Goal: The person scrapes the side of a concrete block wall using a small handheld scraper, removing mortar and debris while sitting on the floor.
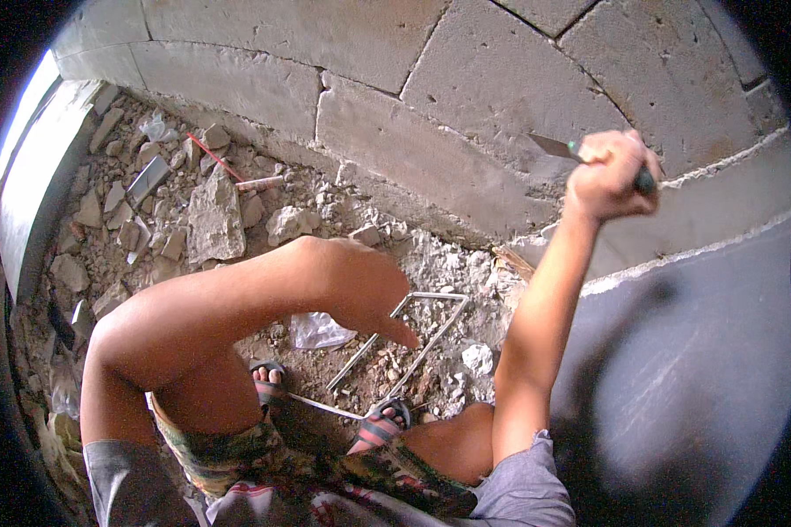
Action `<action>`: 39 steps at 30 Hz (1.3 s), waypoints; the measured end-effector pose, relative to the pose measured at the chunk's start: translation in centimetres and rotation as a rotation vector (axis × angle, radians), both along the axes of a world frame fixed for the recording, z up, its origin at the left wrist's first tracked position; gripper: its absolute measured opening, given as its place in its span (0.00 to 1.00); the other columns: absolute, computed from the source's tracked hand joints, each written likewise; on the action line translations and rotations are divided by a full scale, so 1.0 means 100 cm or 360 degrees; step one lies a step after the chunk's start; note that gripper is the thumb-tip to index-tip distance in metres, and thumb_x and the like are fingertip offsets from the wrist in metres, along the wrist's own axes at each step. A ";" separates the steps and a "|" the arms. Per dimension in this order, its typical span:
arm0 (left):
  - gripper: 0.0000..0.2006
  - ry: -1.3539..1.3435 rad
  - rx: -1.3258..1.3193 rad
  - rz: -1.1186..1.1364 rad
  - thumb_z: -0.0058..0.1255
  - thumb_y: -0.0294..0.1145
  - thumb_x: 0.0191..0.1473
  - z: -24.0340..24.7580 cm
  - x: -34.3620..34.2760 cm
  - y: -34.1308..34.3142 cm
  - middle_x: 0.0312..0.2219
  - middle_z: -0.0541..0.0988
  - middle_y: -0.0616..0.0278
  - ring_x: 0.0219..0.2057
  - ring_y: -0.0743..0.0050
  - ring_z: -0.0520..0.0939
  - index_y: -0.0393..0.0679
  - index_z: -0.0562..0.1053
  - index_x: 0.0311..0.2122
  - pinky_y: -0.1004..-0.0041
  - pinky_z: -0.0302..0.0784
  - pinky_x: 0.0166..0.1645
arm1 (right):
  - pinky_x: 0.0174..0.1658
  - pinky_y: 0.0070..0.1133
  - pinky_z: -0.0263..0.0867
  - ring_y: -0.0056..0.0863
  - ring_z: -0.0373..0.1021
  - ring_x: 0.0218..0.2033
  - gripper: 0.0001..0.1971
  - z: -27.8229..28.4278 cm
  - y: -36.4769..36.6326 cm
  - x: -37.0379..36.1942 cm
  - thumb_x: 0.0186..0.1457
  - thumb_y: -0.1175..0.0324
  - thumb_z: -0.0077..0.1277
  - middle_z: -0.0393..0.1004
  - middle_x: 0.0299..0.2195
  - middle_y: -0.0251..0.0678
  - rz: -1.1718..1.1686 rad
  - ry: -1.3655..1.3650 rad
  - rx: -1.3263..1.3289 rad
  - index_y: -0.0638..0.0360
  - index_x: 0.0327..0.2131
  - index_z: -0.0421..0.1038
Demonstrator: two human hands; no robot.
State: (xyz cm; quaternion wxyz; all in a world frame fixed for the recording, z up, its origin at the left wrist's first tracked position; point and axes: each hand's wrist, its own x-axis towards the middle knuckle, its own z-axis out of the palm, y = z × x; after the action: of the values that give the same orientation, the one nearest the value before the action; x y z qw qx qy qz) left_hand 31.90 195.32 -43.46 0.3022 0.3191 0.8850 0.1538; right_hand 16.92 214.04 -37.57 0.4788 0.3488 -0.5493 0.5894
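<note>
My right hand [613, 174], raised at the right, is closed round the handle of a putty knife [551, 146]. Its thin dark blade points left in front of the block wall [448, 167]; whether it touches the wall I cannot tell. A bit of green shows by the blade, and the dark handle end sticks out behind the fist. My left hand [365, 283] hangs in front of me, bent down at the wrist. One digit is stretched out, and the other fingers are mostly hidden. Below it a thin pale rectangular frame [439, 297] lies on the rubble.
Broken stones and rubble [215, 215] cover the ground at left along the wall. Among them lie a red stick [215, 158] and a crumpled plastic bag [319, 330]. A smooth grey panel [703, 351] stands at right. My sandalled feet [382, 425] are near the frame.
</note>
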 end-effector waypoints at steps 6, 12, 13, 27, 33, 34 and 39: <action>0.36 0.0036 0.0054 0.0015 0.38 0.65 0.48 0.002 0.000 0.000 0.27 0.77 0.43 0.34 0.45 0.77 0.32 0.74 0.27 0.58 0.72 0.40 | 0.12 0.18 0.53 0.19 0.59 0.09 0.15 -0.011 0.005 -0.014 0.50 0.73 0.44 0.63 0.08 0.34 0.0021 -0.0111 -0.0095 0.60 0.12 0.60; 0.33 -0.0147 -0.0090 -0.0029 0.40 0.66 0.47 0.009 -0.005 0.003 0.33 0.76 0.46 0.39 0.47 0.76 0.39 0.71 0.35 0.57 0.70 0.44 | 0.13 0.17 0.54 0.18 0.58 0.08 0.15 -0.016 -0.006 -0.013 0.50 0.75 0.43 0.62 0.08 0.33 -0.0049 -0.0150 -0.0157 0.60 0.11 0.60; 0.33 -0.0138 -0.0088 -0.0035 0.40 0.66 0.47 0.009 -0.005 0.004 0.33 0.76 0.46 0.39 0.47 0.76 0.39 0.71 0.35 0.57 0.70 0.44 | 0.13 0.16 0.53 0.18 0.58 0.09 0.15 -0.014 -0.005 -0.013 0.49 0.76 0.42 0.62 0.09 0.33 0.0044 -0.0168 -0.0174 0.61 0.10 0.60; 0.36 0.0069 0.0026 0.0001 0.38 0.65 0.48 0.004 0.000 0.005 0.27 0.76 0.42 0.34 0.44 0.77 0.32 0.74 0.27 0.58 0.71 0.41 | 0.14 0.16 0.56 0.18 0.60 0.09 0.14 -0.008 0.000 -0.017 0.49 0.72 0.46 0.64 0.08 0.34 0.0061 -0.0150 -0.0059 0.61 0.12 0.61; 0.36 -0.0004 0.0009 -0.0001 0.38 0.65 0.48 0.005 0.000 0.005 0.27 0.76 0.41 0.34 0.44 0.77 0.31 0.74 0.26 0.58 0.71 0.41 | 0.14 0.17 0.57 0.18 0.60 0.09 0.15 0.006 0.008 -0.002 0.49 0.72 0.46 0.65 0.09 0.35 0.0478 -0.0151 -0.0069 0.59 0.11 0.59; 0.36 -0.0013 0.0010 -0.0001 0.38 0.65 0.48 0.001 -0.001 0.005 0.27 0.76 0.41 0.34 0.44 0.77 0.31 0.74 0.26 0.58 0.71 0.41 | 0.14 0.17 0.57 0.18 0.60 0.09 0.15 -0.002 0.003 -0.006 0.49 0.72 0.46 0.65 0.09 0.35 0.0478 -0.0161 -0.0069 0.59 0.11 0.59; 0.36 0.0070 0.0033 0.0034 0.38 0.65 0.48 -0.002 -0.002 0.002 0.27 0.76 0.41 0.35 0.43 0.77 0.31 0.74 0.26 0.57 0.71 0.41 | 0.13 0.17 0.56 0.18 0.59 0.08 0.15 -0.004 0.001 -0.015 0.47 0.75 0.46 0.63 0.08 0.32 0.0299 -0.0150 -0.0129 0.59 0.11 0.59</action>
State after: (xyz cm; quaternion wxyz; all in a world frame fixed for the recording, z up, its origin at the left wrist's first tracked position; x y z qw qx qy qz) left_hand 31.71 195.54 -43.65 0.2776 0.3160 0.8932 0.1590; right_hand 15.40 214.13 -37.99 0.4088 0.3511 -0.5118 0.6691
